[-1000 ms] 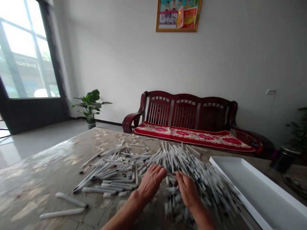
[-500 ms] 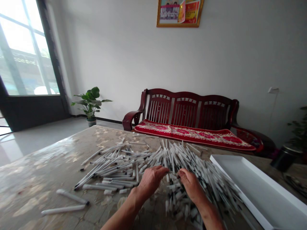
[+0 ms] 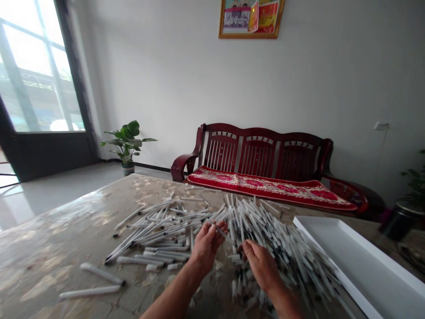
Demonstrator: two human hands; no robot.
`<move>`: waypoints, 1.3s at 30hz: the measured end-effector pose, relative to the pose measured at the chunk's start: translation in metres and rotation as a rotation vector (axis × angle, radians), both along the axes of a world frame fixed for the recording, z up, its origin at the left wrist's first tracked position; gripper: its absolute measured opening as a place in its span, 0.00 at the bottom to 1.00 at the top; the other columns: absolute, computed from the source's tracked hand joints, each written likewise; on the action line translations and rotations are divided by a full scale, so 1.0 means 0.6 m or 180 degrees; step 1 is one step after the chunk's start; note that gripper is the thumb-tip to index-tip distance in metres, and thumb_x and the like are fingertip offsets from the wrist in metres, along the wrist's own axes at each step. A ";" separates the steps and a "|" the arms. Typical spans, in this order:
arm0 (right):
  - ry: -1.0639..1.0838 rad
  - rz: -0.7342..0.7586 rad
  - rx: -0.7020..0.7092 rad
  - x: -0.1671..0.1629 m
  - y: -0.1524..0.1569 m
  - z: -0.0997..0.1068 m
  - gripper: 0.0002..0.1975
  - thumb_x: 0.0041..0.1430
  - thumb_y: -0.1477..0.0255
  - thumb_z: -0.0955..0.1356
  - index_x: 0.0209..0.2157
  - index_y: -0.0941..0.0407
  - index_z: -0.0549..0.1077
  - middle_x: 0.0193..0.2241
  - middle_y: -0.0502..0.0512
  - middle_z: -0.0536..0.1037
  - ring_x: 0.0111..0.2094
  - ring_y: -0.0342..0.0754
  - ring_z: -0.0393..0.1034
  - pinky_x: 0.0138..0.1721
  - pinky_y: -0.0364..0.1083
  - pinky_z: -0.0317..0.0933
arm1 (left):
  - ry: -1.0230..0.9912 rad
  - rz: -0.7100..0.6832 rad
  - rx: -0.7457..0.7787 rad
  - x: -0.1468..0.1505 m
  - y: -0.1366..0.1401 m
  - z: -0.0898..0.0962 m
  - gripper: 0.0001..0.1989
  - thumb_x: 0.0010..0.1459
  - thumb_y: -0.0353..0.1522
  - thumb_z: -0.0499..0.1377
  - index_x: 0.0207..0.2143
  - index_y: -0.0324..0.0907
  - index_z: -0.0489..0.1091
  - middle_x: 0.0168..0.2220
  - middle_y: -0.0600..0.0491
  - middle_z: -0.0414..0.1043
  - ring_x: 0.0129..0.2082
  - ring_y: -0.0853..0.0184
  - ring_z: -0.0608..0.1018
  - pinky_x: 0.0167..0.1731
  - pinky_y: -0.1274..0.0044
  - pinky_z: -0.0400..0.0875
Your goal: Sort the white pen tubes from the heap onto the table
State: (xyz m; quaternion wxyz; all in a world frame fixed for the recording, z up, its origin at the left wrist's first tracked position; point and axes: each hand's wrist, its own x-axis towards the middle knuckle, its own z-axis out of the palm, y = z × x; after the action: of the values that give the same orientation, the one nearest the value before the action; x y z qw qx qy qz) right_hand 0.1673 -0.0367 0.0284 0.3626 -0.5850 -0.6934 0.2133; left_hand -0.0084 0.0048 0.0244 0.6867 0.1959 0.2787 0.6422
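Observation:
Between the thumb and fingers of my left hand (image 3: 208, 246) is a slim pen (image 3: 223, 233), slanting down to the right. My right hand (image 3: 260, 265) is closed in a pinch close to the pen's lower end; what its fingertips grip is hidden. Beneath and beside the right hand lies a heap of short pen caps (image 3: 244, 283), pale and dark. A large pile of white pen barrels (image 3: 255, 217) spreads behind and right of my hands. To the left, more pens (image 3: 159, 235) lie loosely on the patterned table (image 3: 43, 261).
A shallow white box (image 3: 358, 261) sits at the table's right side. Two separate pens (image 3: 91, 291) rest near the left front. Beyond the table are a red wooden bench (image 3: 259, 153) and a potted plant (image 3: 128, 141). A dark pot (image 3: 400, 219) stands at far right.
My left hand has turned palm upward and lifted slightly, showing the pen in its fingers. My right hand has shifted slightly left and down, its fingers pinched.

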 end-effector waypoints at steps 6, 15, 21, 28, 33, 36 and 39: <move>0.0534 0.0086 -0.0140 -0.012 0.008 -0.017 0.28 0.62 0.48 0.58 0.25 0.55 0.71 0.16 0.46 0.68 0.20 0.43 0.63 0.24 0.40 0.53 | 0.0127 -0.0048 0.0060 0.004 -0.006 -0.011 0.17 0.49 0.33 0.68 0.36 0.43 0.63 0.39 0.48 0.79 0.41 0.61 0.82 0.47 0.69 0.75; 0.0965 0.0025 -0.0263 -0.006 0.019 -0.028 0.26 0.59 0.48 0.60 0.25 0.56 0.73 0.16 0.48 0.69 0.19 0.43 0.62 0.21 0.41 0.54 | 0.0309 0.0007 0.0164 0.009 -0.013 -0.010 0.23 0.42 0.38 0.72 0.34 0.43 0.63 0.38 0.49 0.79 0.40 0.59 0.82 0.44 0.68 0.76; 0.0520 -0.0150 0.0527 -0.008 0.009 -0.011 0.14 0.57 0.58 0.67 0.33 0.54 0.77 0.29 0.54 0.80 0.32 0.49 0.73 0.35 0.43 0.64 | 0.0368 0.0241 0.0143 0.015 -0.012 -0.017 0.26 0.38 0.42 0.73 0.33 0.43 0.63 0.35 0.49 0.80 0.38 0.58 0.83 0.40 0.69 0.78; 0.0479 -0.0300 0.0246 -0.007 0.016 -0.025 0.27 0.63 0.50 0.58 0.24 0.54 0.73 0.15 0.49 0.70 0.18 0.45 0.64 0.21 0.42 0.55 | 0.0365 0.0225 0.0154 0.019 -0.014 -0.019 0.25 0.40 0.40 0.73 0.33 0.42 0.63 0.37 0.47 0.80 0.39 0.59 0.83 0.41 0.69 0.78; 0.0449 -0.0244 0.0510 -0.007 0.015 -0.020 0.19 0.59 0.53 0.64 0.30 0.54 0.75 0.23 0.51 0.77 0.26 0.47 0.70 0.28 0.42 0.62 | 0.0371 0.0274 0.0127 0.020 -0.013 -0.023 0.25 0.39 0.42 0.73 0.33 0.43 0.64 0.37 0.47 0.80 0.40 0.58 0.82 0.41 0.69 0.78; 0.0508 -0.0251 0.0417 -0.008 0.015 -0.021 0.20 0.60 0.52 0.62 0.33 0.54 0.75 0.26 0.53 0.79 0.29 0.49 0.73 0.30 0.43 0.63 | 0.0341 0.0272 0.0160 0.020 -0.013 -0.023 0.26 0.38 0.43 0.73 0.32 0.42 0.64 0.37 0.47 0.81 0.41 0.57 0.82 0.43 0.68 0.78; 0.0467 -0.0336 0.0174 -0.008 0.017 -0.027 0.26 0.63 0.51 0.57 0.25 0.54 0.73 0.18 0.51 0.73 0.21 0.47 0.68 0.23 0.43 0.58 | 0.0344 0.0253 0.0150 0.020 -0.014 -0.022 0.26 0.37 0.43 0.73 0.32 0.42 0.64 0.37 0.47 0.81 0.41 0.57 0.82 0.42 0.69 0.78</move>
State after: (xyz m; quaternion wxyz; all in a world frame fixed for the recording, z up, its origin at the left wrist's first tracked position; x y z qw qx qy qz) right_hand 0.1627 -0.0263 0.0121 0.4390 -0.5934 -0.6388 0.2173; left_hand 0.0038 -0.0036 0.0110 0.6397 0.2352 0.3077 0.6639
